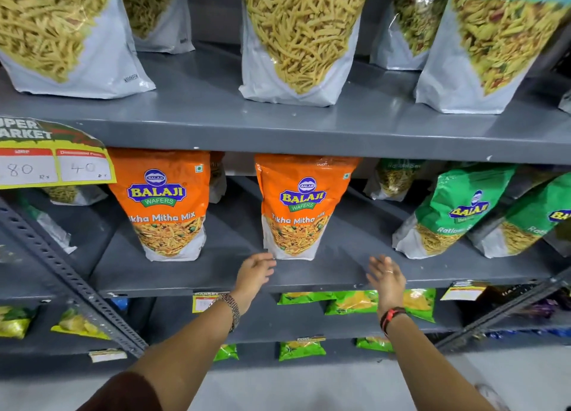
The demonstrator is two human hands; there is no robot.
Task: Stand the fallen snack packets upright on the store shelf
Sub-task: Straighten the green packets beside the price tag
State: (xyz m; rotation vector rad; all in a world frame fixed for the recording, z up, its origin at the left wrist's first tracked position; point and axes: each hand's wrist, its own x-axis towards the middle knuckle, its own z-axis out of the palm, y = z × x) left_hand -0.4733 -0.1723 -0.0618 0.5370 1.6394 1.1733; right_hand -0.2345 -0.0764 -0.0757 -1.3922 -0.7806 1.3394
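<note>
Grey shelf (309, 277), left hand (255, 271) – right hand (386, 276) open, empty

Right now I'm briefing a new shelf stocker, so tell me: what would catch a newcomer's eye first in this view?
Two bright orange Balaji Tikha Mitha Mix packets stand upright on the grey middle shelf, one at centre and one to its left. Just below the centre one, the left hand and right hand reach in open and empty. To the right, green Balaji packets lean sideways.

Two orange snack packets (304, 206) upright on grey shelf (216, 274), green packets (454, 209) leaning
</note>
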